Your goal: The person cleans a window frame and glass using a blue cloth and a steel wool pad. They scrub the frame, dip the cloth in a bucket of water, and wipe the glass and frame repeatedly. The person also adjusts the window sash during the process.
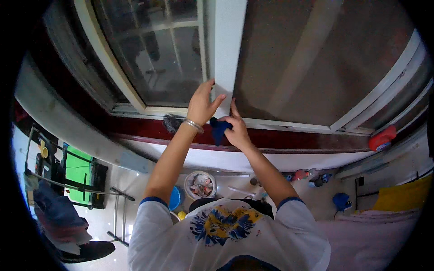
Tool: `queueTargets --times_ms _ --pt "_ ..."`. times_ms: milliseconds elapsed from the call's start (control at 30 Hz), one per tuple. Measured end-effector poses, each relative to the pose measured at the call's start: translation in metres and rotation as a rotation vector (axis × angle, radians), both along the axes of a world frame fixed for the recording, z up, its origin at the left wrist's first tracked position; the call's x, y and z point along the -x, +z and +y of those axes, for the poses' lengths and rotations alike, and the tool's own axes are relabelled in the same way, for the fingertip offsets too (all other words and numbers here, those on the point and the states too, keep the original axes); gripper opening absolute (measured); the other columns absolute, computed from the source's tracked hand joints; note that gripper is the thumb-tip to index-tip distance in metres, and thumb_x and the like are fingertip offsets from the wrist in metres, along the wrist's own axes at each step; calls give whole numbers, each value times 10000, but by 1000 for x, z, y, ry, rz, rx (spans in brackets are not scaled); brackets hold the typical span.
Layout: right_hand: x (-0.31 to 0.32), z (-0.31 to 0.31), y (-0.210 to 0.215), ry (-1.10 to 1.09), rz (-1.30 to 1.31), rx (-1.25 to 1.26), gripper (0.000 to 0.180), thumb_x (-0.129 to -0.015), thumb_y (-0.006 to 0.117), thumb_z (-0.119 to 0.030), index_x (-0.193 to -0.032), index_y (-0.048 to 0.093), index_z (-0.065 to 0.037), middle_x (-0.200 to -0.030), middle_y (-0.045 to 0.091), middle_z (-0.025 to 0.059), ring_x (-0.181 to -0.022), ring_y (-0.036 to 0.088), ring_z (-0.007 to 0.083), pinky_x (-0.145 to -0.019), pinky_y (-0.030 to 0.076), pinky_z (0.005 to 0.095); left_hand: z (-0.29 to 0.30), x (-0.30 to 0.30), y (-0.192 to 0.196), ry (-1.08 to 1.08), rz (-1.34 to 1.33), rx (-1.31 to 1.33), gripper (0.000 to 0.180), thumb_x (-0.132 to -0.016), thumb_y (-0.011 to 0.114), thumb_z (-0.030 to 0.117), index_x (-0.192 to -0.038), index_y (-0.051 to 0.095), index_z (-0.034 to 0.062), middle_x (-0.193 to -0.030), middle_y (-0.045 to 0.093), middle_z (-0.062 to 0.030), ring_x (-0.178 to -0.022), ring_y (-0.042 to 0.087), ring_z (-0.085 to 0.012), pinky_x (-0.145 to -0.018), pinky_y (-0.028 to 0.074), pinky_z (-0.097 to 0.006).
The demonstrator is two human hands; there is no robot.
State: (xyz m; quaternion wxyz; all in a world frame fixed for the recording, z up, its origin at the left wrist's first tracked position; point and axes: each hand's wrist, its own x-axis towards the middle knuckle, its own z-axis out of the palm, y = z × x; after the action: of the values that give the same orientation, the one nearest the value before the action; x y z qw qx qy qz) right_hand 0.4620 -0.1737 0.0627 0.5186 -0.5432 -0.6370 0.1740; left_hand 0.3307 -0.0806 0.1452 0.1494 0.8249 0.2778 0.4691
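Observation:
My left hand [202,105] lies against the left edge of a white upright window post [229,45], with its thumb spread and nothing in its grasp. A metal bracelet [194,125] circles that wrist. Just to the right and lower, my right hand [238,130] grips a dark blue cloth [219,131], which hangs at the foot of the post. One finger of this hand points up along the post's right edge. A dark grey crumpled bundle [171,123] rests on the dark red windowsill [280,140], beside my left wrist.
A red plastic bottle [383,138] stands at the sill's right end. Below on the floor are a white basin [200,185] with items inside, a blue bucket [176,198] and several small things. A metal rack [101,192] with clothes is at left; yellow cloth [402,196] lies at right.

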Motion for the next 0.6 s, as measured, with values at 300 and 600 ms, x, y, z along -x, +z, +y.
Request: queueTargets --times_ms 300,600 --pt "56 12 -5 127 8 21 374 -625 524 123 -928 688 -23 -1509 229 193 -1297 422 301 -967 400 318 42 67 -12 183 -10 59 538 -742 745 387 -1007 523 -26 -921 578 -209 -836 579 -369 -725 471 -423" --pt "34 21 -10 291 114 150 351 -634 484 105 -892 684 -24 -1522 234 138 -1301 424 260 -965 384 297 31 135 -154 505 400 264 525 -672 765 174 -1144 551 88 -1216 473 -192 -1129 445 -376 -935 422 -464"
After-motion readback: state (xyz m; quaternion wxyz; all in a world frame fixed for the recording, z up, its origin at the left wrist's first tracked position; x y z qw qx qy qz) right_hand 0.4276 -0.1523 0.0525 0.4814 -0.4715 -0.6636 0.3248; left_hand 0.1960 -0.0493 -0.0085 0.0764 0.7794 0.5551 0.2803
